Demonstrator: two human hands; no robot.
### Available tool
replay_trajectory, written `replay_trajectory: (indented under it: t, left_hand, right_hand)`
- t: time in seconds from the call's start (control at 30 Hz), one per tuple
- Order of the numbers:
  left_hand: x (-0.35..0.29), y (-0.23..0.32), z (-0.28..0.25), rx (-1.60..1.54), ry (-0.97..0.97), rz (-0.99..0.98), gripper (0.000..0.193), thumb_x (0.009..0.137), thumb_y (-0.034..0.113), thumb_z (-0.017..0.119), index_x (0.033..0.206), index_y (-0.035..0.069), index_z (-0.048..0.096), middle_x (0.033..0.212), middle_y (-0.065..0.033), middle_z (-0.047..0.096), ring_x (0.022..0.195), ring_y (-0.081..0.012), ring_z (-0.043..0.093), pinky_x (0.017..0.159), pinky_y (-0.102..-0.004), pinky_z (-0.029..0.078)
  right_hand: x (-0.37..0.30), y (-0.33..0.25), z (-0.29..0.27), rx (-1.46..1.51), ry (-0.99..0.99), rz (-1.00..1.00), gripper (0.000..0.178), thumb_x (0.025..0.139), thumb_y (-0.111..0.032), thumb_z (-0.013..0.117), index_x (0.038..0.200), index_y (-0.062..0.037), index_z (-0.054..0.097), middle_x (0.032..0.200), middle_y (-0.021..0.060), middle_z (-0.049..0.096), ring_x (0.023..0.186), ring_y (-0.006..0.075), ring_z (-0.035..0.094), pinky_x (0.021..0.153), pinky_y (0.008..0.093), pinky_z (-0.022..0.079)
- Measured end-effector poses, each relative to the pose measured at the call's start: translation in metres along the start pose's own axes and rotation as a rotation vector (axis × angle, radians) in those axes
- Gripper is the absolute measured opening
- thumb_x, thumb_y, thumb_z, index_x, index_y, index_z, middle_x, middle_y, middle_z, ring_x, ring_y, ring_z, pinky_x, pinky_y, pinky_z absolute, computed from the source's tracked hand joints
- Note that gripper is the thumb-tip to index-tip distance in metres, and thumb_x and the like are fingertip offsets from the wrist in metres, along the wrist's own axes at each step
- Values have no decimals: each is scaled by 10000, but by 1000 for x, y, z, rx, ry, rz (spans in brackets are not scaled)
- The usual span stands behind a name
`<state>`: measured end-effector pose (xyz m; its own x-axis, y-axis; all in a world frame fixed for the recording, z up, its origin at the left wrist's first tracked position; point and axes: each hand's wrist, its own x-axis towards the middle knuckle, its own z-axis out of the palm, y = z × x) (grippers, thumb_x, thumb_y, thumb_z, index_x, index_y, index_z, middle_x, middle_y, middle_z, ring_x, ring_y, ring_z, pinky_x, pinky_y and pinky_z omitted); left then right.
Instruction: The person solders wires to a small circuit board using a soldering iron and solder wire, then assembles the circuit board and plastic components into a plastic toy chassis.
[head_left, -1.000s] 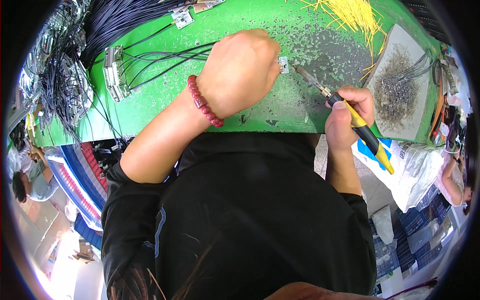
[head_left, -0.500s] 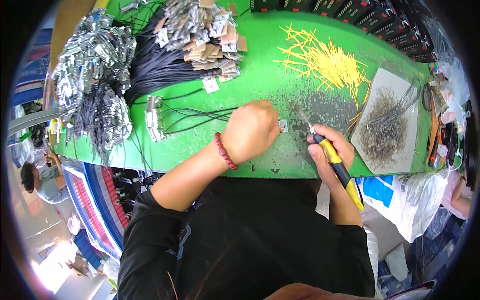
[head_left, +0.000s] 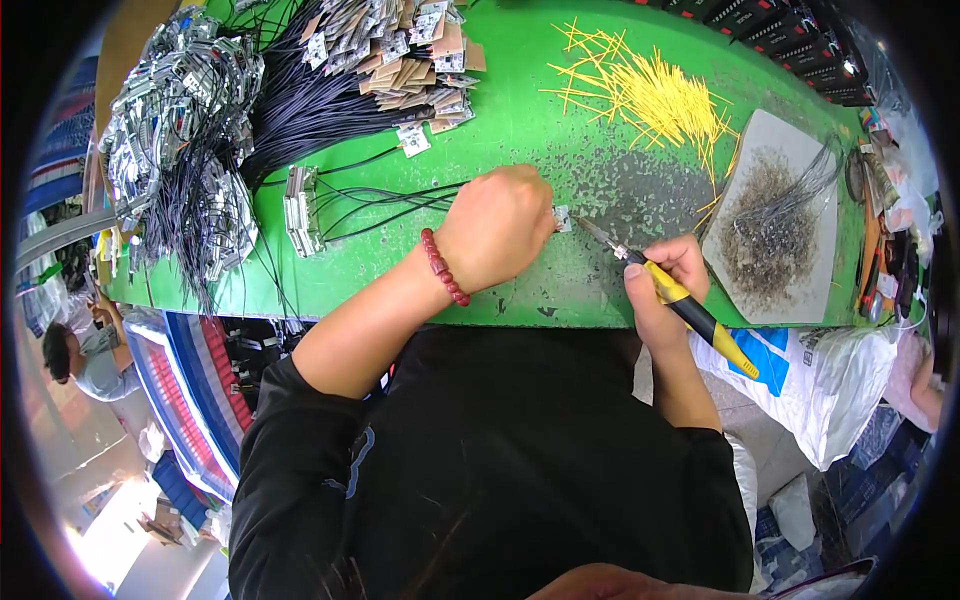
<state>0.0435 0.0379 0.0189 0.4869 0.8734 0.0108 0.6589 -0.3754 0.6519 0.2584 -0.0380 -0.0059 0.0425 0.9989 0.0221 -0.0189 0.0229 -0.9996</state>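
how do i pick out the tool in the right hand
Find the green table, then the right hand at its near edge. It grips a tool with a slender metal tip. A thick yellow-and-black body sets it apart from the thin yellow sticks beyond.

Beyond the right grip (head_left: 660,310) lie loose yellow sticks (head_left: 655,95), with a row of black boxes (head_left: 790,45) farther off; right of that grip sits a grey slab (head_left: 772,130) bearing dark grit (head_left: 765,245), with a white bag (head_left: 825,390) below; well left of the left grip (head_left: 500,225) are a striped bag (head_left: 190,395) and another person (head_left: 100,368).
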Motion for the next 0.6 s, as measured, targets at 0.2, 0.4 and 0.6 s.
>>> replay_trajectory:
  t: [0.2,0.4,0.6]
  left_hand:
    - [0,-1,0,1,-12,3,115,762,73,634,702,-12,585,752,-174,578,734,-372,578,661,-445,472]
    - [0,-1,-1,1,-32,-11,120,765,82,643,703,-7,592,756,-171,582,741,-368,580,663,-438,472]
    - [0,-3,0,-10,-23,-11,117,751,83,663,705,-4,601,748,-164,587,731,-359,585,657,-433,474]
  right_hand:
    - [2,4,0,-58,13,-57,258,813,-50,715,914,-43,477,727,-23,506,606,17,434,535,187,341]
    - [3,2,0,-47,-25,-45,259,813,-59,719,908,-42,478,720,-25,503,606,16,426,536,191,338]
    - [6,2,0,-80,-45,-35,262,815,-69,719,906,-42,475,689,-31,504,593,13,421,529,192,337]
